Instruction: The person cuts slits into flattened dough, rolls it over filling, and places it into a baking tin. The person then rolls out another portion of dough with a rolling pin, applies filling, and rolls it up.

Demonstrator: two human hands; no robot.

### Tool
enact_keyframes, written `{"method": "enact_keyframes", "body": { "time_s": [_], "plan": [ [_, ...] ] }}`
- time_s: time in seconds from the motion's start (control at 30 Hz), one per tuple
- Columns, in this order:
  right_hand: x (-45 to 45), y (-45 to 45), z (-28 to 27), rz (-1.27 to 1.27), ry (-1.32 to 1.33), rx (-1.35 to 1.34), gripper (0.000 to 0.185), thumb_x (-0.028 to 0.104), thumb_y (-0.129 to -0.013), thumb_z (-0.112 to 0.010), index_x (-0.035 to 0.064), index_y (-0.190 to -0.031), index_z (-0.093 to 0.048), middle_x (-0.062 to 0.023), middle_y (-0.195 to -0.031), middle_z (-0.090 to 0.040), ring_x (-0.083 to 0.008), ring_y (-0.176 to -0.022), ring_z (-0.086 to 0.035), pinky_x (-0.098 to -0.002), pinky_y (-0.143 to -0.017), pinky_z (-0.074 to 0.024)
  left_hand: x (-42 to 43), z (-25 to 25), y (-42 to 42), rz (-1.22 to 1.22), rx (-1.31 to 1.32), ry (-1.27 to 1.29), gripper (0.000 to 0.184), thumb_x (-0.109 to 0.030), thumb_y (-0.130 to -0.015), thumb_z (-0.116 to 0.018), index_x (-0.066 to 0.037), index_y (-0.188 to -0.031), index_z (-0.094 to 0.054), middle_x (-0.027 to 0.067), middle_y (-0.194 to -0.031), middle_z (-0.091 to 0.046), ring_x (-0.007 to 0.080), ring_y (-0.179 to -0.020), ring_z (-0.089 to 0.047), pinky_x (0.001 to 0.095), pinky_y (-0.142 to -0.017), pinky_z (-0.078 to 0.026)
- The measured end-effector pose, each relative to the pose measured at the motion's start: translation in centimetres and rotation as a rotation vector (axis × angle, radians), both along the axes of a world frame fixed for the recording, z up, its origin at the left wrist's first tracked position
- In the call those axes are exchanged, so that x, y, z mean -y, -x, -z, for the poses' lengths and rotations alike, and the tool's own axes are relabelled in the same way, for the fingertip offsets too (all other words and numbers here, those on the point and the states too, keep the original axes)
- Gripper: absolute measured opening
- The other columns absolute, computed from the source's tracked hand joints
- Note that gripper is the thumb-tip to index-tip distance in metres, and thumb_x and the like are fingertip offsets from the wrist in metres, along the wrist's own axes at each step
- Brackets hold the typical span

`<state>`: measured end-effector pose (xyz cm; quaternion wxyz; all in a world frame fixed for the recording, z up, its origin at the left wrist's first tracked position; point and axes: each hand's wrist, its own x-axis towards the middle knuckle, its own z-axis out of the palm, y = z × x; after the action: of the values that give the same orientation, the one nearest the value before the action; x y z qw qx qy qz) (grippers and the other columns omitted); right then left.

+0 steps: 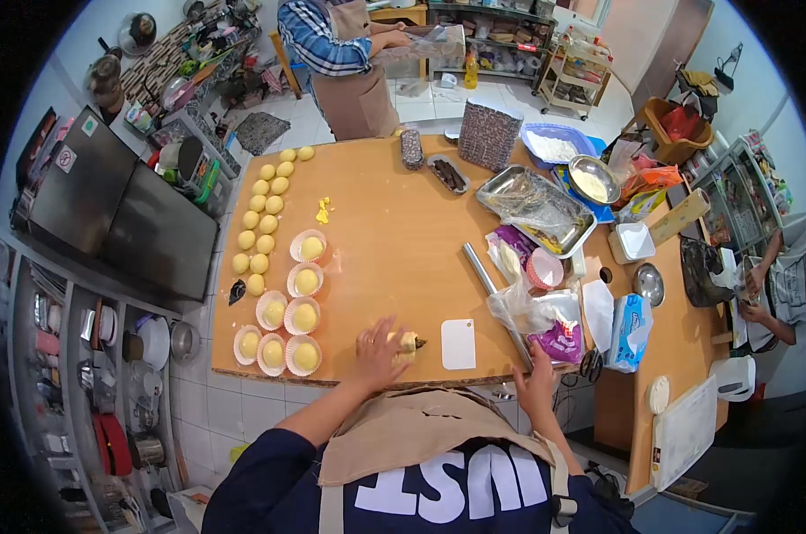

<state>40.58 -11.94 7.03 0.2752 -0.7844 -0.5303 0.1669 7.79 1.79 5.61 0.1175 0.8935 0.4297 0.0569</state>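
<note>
My left hand (380,356) lies with spread fingers on a small roll of yellow dough (408,346), whose right end shows dark filling. To the right of the roll is a flat white dough scraper (459,344). My right hand (535,383) is at the table's front edge, thumb and fingers apart, by the lower end of a metal rolling pin (479,269); whether it touches the pin I cannot tell. Several yellow dough balls in paper cups (306,282) stand to the left. Beyond them run rows of bare dough balls (266,224).
Dough scraps (323,211) lie mid-table. On the right are a metal tray (536,214) with plastic film, a purple packet (563,343), a blue tissue pack (630,331) and a blue basin (558,142). One person (349,67) stands across the table; another (777,285) is at far right.
</note>
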Motion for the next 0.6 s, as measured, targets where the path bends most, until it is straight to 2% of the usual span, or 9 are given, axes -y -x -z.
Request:
{"method": "enact_keyframes", "body": {
  "time_s": [0.07, 0.27, 0.37, 0.5, 0.6],
  "plan": [
    [-0.7, -0.2, -0.2, -0.005, 0.023, 0.011, 0.073, 0.015, -0.078, -0.07, 0.0096, -0.142, -0.034, -0.0136, -0.129, -0.049, -0.0327, -0.121, -0.046, -0.0515, -0.098, -0.0296, -2.4, -0.4, -1.0, -0.052, 0.058, -0.035, 0.079, -0.048, -0.082, -0.064, -0.006, -0.142, -0.035, 0.0155, -0.152, -0.028, 0.0324, -0.138, -0.03, 0.0512, -0.11, -0.024],
    [-2.7, -0.3, -0.6, -0.016, 0.001, 0.027, 0.073, 0.014, -0.077, -0.071, 0.0074, -0.14, -0.035, -0.0151, -0.13, -0.048, -0.0336, -0.121, -0.045, -0.05, -0.1, -0.0286, -2.9, -1.2, -1.1, 0.113, -0.15, 0.252, 0.076, -0.044, -0.082, -0.064, -0.001, -0.138, -0.038, 0.0179, -0.144, -0.039, 0.0302, -0.134, -0.037, 0.0446, -0.11, -0.028],
    [-2.5, -0.1, -0.1, -0.015, 0.022, 0.028, 0.072, 0.015, -0.077, -0.071, 0.007, -0.139, -0.036, -0.0162, -0.13, -0.048, -0.0344, -0.121, -0.045, -0.05, -0.1, -0.0288, -0.6, -0.3, 0.1, 0.119, -0.05, 0.223, 0.074, -0.043, -0.081, -0.066, -0.001, -0.136, -0.041, 0.0182, -0.14, -0.042, 0.0302, -0.132, -0.04, 0.0474, -0.108, -0.029],
    [-2.2, 0.4, 0.5, -0.066, -0.017, 0.08, 0.066, 0.019, -0.079, -0.07, 0.006, -0.136, -0.04, -0.0179, -0.127, -0.05, -0.0363, -0.118, -0.047, -0.0492, -0.098, -0.0322, 2.1, -1.2, 0.7, 0.092, 0.06, 0.046, 0.073, -0.041, -0.078, -0.068, -0.003, -0.135, -0.043, 0.0177, -0.137, -0.046, 0.0312, -0.13, -0.041, 0.0506, -0.107, -0.029],
    [-3.6, 1.8, 0.3, -0.247, -0.062, 0.13, 0.06, 0.019, -0.08, -0.07, 0.0044, -0.132, -0.046, -0.0187, -0.126, -0.053, -0.0356, -0.117, -0.049, -0.0465, -0.097, -0.0377, 2.3, -1.5, 0.9, 0.007, 0.113, -0.074, 0.074, -0.041, -0.077, -0.07, -0.005, -0.136, -0.043, 0.0162, -0.136, -0.047, 0.0323, -0.13, -0.041, 0.0518, -0.108, -0.027]
  ]
}}
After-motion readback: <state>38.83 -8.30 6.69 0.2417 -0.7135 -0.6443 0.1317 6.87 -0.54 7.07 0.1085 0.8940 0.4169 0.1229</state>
